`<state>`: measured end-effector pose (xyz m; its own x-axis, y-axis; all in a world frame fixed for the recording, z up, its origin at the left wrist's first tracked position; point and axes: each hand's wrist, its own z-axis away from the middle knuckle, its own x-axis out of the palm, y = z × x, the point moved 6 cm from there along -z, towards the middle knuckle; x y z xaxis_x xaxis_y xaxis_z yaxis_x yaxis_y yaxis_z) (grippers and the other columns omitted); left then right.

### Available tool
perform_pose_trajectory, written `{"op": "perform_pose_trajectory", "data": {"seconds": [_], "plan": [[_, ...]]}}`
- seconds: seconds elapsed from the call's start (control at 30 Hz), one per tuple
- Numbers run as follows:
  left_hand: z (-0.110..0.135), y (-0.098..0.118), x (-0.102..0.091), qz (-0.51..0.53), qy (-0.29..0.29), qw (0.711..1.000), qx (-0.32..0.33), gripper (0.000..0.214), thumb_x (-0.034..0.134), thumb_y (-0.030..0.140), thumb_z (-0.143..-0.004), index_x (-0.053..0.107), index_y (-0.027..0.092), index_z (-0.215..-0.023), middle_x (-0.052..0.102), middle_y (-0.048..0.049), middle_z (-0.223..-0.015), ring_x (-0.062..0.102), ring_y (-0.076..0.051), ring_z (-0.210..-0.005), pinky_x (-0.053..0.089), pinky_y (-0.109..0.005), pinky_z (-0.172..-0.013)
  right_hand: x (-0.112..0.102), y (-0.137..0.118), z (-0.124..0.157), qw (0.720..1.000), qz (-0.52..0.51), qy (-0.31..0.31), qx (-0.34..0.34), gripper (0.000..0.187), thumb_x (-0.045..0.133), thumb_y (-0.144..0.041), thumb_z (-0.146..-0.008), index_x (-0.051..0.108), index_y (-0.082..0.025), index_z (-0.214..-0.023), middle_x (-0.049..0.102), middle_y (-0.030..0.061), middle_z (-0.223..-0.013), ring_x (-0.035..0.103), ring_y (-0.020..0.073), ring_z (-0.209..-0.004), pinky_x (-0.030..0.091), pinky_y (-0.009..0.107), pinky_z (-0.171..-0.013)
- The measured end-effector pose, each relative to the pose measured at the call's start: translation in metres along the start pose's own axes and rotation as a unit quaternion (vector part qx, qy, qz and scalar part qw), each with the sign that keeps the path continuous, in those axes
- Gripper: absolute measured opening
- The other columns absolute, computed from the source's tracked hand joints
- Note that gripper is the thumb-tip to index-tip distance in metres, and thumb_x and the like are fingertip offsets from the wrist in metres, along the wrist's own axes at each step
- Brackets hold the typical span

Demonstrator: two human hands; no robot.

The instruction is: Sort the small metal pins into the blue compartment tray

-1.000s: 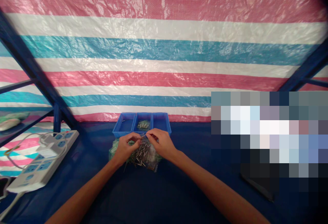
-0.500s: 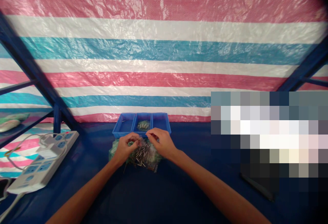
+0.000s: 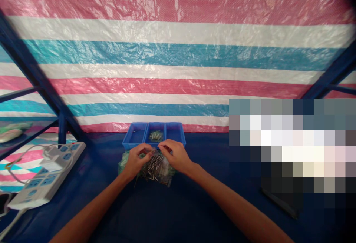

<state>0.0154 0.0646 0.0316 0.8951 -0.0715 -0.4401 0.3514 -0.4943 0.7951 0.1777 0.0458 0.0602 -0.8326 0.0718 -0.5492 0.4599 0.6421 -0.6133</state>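
Note:
Over a pile of small metal pins [image 3: 153, 169], my left hand [image 3: 137, 159] is closed in a pinch, with something too small to make out at its fingertips. My right hand [image 3: 175, 154] faces it from the other side, thumb and fingers pinched together; what it holds is hidden. Clear and green plastic bags [image 3: 167, 172] lie under and around the pins. Just behind both hands stands a blue three-compartment tray [image 3: 133, 146]. Its middle compartment contains a small greenish bag [image 3: 156, 136] with metal pieces.
A white power strip [image 3: 41, 183] with a plug and cables lies at the left. A dark flat object [image 3: 279, 203] is on the blue table at the right, below a blurred-out area. Blue frame bars and a striped tarp [image 3: 178, 57] stand behind.
Very little differs. My right hand has shifted very slightly, and both hands stay pinched above the metal pins.

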Motion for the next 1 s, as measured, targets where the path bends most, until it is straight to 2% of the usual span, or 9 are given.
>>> {"op": "perform_pose_trajectory", "data": {"seconds": [0.27, 0.53, 0.7, 0.87, 1.0], "plan": [[0.0, 0.005, -0.003, -0.042, 0.016, 0.999, 0.01, 0.013, 0.059, 0.027, -0.08, 0.064, 0.015, -0.081, 0.065, -0.0028, -0.079, 0.06, -0.015, -0.07, 0.048, -0.024, -0.068, 0.0, -0.001, 0.0, 1.0, 0.002, -0.007, 0.001, 0.017, 0.05, -0.023, -0.091, 0.065, -0.018, -0.088, 0.065, 0.0029, -0.079, 0.058, 0.014, -0.07, 0.043, 0.024, -0.066], [0.001, 0.002, -0.007, -0.03, 0.051, 0.998, 0.005, 0.016, 0.063, 0.03, -0.08, 0.065, 0.015, -0.084, 0.066, -0.0032, -0.079, 0.061, -0.015, -0.07, 0.049, -0.024, -0.067, 0.0, 0.0, 0.0, 1.0, 0.003, 0.0, 0.001, 0.017, 0.049, -0.023, -0.092, 0.065, -0.018, -0.089, 0.065, 0.0031, -0.079, 0.058, 0.0141, -0.069, 0.044, 0.024, -0.067], [0.001, -0.004, -0.005, 0.028, 0.04, 0.998, -0.028, 0.024, 0.063, 0.033, -0.081, 0.063, 0.016, -0.097, 0.066, -0.0039, -0.085, 0.062, -0.015, -0.071, 0.051, -0.026, -0.068, 0.0, 0.002, 0.0, 1.0, -0.005, 0.004, 0.005, 0.016, 0.049, -0.022, -0.091, 0.063, -0.019, -0.097, 0.065, 0.0035, -0.087, 0.059, 0.0144, -0.073, 0.046, 0.025, -0.069], [0.002, -0.005, -0.002, 0.095, 0.038, 0.993, -0.052, 0.042, 0.065, 0.036, -0.079, 0.049, 0.019, -0.115, 0.062, 0.0009, -0.074, 0.062, -0.015, -0.063, 0.05, -0.025, -0.06, -0.001, 0.005, 0.0, 1.0, -0.014, 0.012, 0.009, 0.025, 0.046, -0.02, -0.091, 0.056, -0.021, -0.115, 0.063, 0.0053, -0.1, 0.059, 0.0158, -0.084, 0.048, 0.026, -0.073], [0.002, 0.001, 0.0, 0.137, 0.025, 0.988, -0.062, 0.046, 0.062, 0.036, -0.082, 0.041, 0.02, -0.119, 0.059, 0.0034, -0.067, 0.059, -0.013, -0.058, 0.047, -0.024, -0.057, 0.0, 0.001, 0.001, 1.0, -0.016, -0.001, -0.02, 0.027, 0.038, -0.015, -0.093, 0.057, -0.021, -0.112, 0.062, 0.0056, -0.1, 0.058, 0.0169, -0.092, 0.047, 0.029, -0.083]]}}
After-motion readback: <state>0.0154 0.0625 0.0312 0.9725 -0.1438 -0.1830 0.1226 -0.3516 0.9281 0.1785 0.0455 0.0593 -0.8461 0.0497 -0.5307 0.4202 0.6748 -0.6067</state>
